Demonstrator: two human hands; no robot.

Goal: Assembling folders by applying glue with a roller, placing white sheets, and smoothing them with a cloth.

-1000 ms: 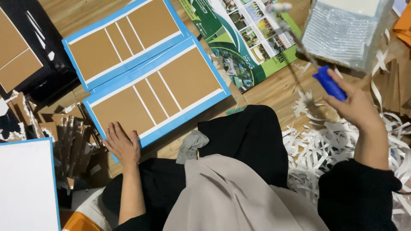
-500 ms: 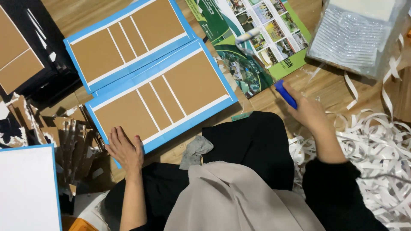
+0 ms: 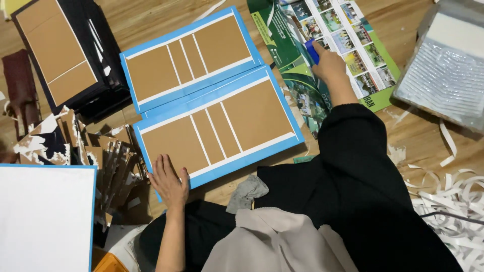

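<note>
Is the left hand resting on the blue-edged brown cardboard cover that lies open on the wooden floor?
Yes, the left hand lies flat on the lower corner of the nearer blue-edged brown cardboard cover.

Black long-sleeved garment is worn — loose, matte fabric, the right sleeve reaching the wrist. Left forearm is left uncovered, the sleeve sitting higher up. A beige-grey cloth, likely a headscarf end, is draped down the front in soft folds. Left hand [image 3: 169, 184] and right hand [image 3: 328, 62] are bare — no gloves or rings are seen.
</note>
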